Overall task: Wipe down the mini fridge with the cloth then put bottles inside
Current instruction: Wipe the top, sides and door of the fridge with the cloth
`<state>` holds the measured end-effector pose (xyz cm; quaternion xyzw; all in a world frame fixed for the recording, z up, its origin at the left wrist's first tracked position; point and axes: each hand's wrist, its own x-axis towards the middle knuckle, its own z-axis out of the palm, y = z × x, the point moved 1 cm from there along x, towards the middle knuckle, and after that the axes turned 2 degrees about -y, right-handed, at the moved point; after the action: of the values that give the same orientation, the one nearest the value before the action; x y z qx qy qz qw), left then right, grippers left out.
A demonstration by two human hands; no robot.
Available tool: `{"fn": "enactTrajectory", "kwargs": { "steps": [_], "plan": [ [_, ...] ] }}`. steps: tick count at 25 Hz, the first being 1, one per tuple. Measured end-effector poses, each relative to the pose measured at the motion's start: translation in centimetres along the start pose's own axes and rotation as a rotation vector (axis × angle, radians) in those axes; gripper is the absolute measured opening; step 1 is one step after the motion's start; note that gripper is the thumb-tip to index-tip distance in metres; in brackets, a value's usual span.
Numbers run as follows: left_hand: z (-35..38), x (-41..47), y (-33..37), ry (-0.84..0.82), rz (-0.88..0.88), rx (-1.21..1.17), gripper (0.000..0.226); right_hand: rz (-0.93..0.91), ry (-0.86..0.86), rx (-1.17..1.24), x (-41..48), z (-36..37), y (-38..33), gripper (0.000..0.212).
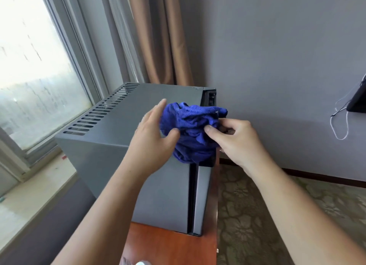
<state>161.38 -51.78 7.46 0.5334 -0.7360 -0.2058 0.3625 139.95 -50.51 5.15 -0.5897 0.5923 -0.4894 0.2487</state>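
A dark grey mini fridge [122,126] stands on a reddish wooden cabinet, its door closed and facing right. A crumpled blue cloth [192,126] is bunched above the fridge's top right edge. My left hand [154,138] holds the cloth's left side, thumb pressed into it and fingers behind it. My right hand [235,140] pinches the cloth's right side with thumb and curled fingers. No full bottle is in view; a whitish object [142,262], possibly a bottle cap, shows at the bottom edge.
The wooden cabinet [168,247] carries the fridge. A window [35,66] and stone sill [29,191] lie to the left, brown curtains [158,37] behind. Patterned carpet [257,215] spreads to the right. A dark device with white cables [344,118] hangs at the far right wall.
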Motion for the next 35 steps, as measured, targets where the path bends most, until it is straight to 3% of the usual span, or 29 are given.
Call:
{"fn": "enactTrajectory", "kwargs": {
  "steps": [3,6,8,10,12,15,21,28,35],
  "plan": [
    [1.5,-0.9,1.1,-0.202,0.071,0.036,0.089,-0.072,0.044,-0.248,1.5,-1.5,1.7,0.016],
    [3.1,-1.4,2.2,-0.186,0.037,0.198,0.093,-0.147,0.1,-0.171,2.5,-3.1,3.2,0.044],
    [4.5,-1.6,3.3,-0.051,-0.023,0.251,0.085,-0.254,-0.047,-0.133,2.7,-3.8,3.8,0.069],
    [5.8,-2.0,4.5,0.087,-0.107,0.289,0.078,-0.363,-0.32,-0.109,2.3,-3.9,4.2,0.084],
    [7.2,-2.3,5.8,0.191,-0.159,0.33,0.073,-0.406,-0.475,-0.074,1.9,-4.5,5.0,0.083],
    [8.6,-2.6,7.3,0.268,-0.186,0.365,0.069,-0.394,-0.529,-0.032,1.8,-5.6,6.0,0.083],
    [11.1,1.2,9.4,0.163,-0.212,0.475,0.068,-0.318,-0.628,-0.04,3.9,-7.5,8.8,0.091],
    [11.6,9.4,7.8,0.063,-0.239,0.463,0.063,-0.364,-0.557,-0.196,10.3,-7.6,9.0,0.096],
    [13.0,21.9,4.9,-0.001,-0.152,0.574,0.031,-0.501,-0.49,-0.427,21.8,-4.4,8.6,0.092]
  ]
}}
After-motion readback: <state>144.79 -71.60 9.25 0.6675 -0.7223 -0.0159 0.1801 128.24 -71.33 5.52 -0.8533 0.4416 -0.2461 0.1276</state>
